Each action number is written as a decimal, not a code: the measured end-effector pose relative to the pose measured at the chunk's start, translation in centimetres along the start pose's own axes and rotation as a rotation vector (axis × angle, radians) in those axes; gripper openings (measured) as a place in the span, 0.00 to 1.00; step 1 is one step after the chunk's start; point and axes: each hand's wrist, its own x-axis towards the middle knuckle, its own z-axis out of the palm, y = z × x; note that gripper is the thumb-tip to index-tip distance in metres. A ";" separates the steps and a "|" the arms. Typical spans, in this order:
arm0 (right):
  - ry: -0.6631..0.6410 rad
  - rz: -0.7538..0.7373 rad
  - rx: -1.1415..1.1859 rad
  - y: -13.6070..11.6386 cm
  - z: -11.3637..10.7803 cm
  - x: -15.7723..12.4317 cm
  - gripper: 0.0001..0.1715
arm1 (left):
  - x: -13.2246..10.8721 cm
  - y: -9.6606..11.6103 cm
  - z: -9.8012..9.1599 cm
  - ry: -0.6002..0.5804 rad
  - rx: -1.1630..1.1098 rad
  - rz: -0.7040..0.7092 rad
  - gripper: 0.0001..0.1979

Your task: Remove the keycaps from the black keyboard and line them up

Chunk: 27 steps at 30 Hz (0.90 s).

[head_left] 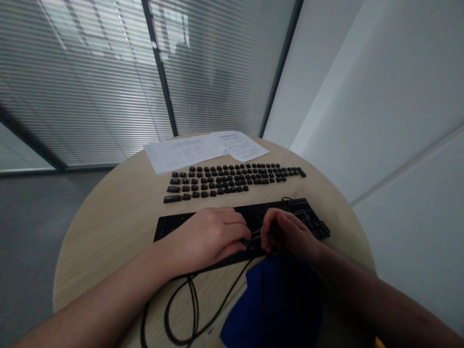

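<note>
A black keyboard base (170, 224) with its keycaps removed lies across the round wooden table (119, 217). My left hand (210, 237) rests on the middle of the base, fingers curled down onto it. My right hand (288, 234) is closed in a pinch on a thin wire tool (255, 235) whose tip meets the base between both hands. Several loose black keycaps (232, 178) are laid out in rows just beyond the keyboard. A few keys remain on the base's right end (319, 226).
Two white printed sheets (203, 149) lie at the far edge of the table. The keyboard's black cable (192, 309) loops over the near edge. A blue cloth (275, 304) sits below my right hand. Glass walls with blinds stand behind; a white wall is at the right.
</note>
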 end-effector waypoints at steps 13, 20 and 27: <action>0.191 -0.255 -0.396 -1.0 -0.7 -0.7 0.41 | -0.4 0.0 -1.8 0.124 -0.205 -0.051 0.03; 0.201 -0.354 -0.797 -2.2 0.8 -1.6 0.15 | -0.3 1.0 -1.0 0.209 -0.041 0.006 0.04; 0.030 -0.372 -0.936 -1.6 1.1 -0.9 0.08 | -0.1 1.1 0.0 0.182 -0.003 0.051 0.06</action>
